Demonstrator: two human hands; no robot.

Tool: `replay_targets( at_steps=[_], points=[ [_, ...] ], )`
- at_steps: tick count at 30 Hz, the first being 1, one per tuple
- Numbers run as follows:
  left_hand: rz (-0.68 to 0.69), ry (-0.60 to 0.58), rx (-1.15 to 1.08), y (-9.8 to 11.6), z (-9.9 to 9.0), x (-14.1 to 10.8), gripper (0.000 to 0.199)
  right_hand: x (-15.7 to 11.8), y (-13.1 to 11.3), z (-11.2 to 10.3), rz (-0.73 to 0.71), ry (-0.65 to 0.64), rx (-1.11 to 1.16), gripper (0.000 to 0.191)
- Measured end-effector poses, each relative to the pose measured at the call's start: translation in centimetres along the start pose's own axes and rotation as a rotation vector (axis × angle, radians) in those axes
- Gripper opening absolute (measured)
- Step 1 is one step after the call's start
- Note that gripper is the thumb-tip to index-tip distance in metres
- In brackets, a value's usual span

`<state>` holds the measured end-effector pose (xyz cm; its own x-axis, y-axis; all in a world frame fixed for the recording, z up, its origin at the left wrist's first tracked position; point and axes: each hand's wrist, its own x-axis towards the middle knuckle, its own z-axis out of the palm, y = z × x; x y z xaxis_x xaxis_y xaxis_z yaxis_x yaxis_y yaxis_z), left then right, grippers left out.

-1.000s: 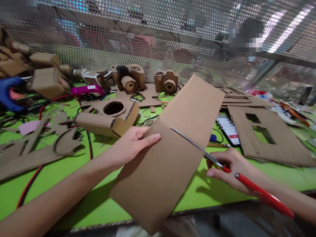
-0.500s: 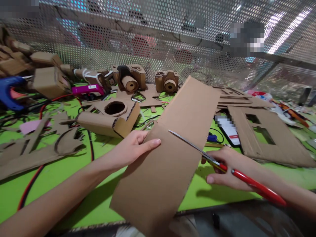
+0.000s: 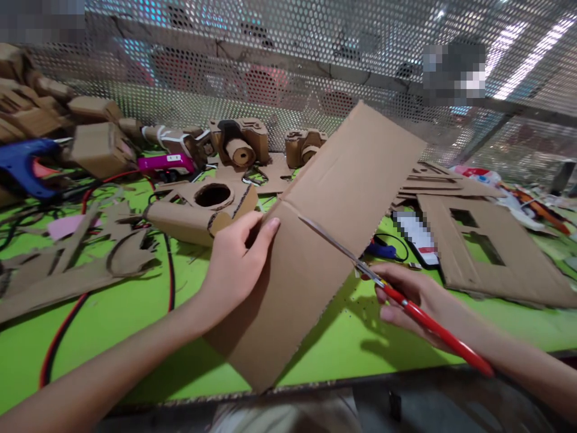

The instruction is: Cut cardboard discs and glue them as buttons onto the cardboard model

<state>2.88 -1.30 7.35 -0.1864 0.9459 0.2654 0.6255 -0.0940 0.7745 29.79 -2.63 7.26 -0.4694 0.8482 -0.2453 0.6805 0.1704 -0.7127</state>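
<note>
A long cardboard sheet (image 3: 288,282) is tilted up over the green table, creased across its middle. My left hand (image 3: 238,258) grips its left edge, thumb on top and fingers underneath. In my right hand (image 3: 406,294) are red-handled scissors (image 3: 428,325). One blade lies across the face of the sheet near the crease, entering from the right edge; the other blade is hidden below. Behind my left hand sits a cardboard camera body (image 3: 180,219) with a round hole. Two finished-looking cardboard cameras (image 3: 243,144) stand farther back, one partly covered by the sheet.
Cardboard scraps (image 3: 81,258) and a red-black cable (image 3: 172,270) lie at left, near a blue glue gun (image 3: 27,162). A phone (image 3: 417,237) and a cardboard panel with cutouts (image 3: 496,270) lie at right. A perforated metal screen (image 3: 270,72) rises behind the table (image 3: 189,355).
The sheet's far part has risen and swung to the right, and its near end has lifted. My left hand has turned more upright. The scissors have shifted slightly left with the sheet.
</note>
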Motion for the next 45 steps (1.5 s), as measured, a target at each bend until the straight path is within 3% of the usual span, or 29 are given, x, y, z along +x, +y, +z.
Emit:
replay_targets(
  at_steps=[2,6,11,18,37,45],
  points=[
    [0.033,0.021,0.016,0.1,0.0,-0.2,0.027,-0.4,0.5,0.3,-0.039,0.010,0.053,0.054],
    [0.082,0.013,0.018,0.4,0.2,-0.4,0.025,-0.5,-0.1,0.7,-0.067,0.050,-0.070,0.056],
    [0.149,0.069,0.050,-0.1,0.5,-0.5,0.027,0.3,-1.7,0.4,-0.006,0.037,-0.164,0.049],
    [0.239,0.128,0.072,-0.7,0.5,-0.5,0.026,0.3,-2.2,0.0,0.016,0.020,-0.212,0.057],
    [0.312,0.169,0.080,-1.0,0.7,-0.6,0.021,0.9,-2.4,0.6,0.066,0.093,-0.241,0.053],
    [0.397,0.197,0.109,-0.9,1.0,-0.5,0.019,1.3,-2.2,-0.8,0.007,-0.023,-0.296,0.048]
  ],
)
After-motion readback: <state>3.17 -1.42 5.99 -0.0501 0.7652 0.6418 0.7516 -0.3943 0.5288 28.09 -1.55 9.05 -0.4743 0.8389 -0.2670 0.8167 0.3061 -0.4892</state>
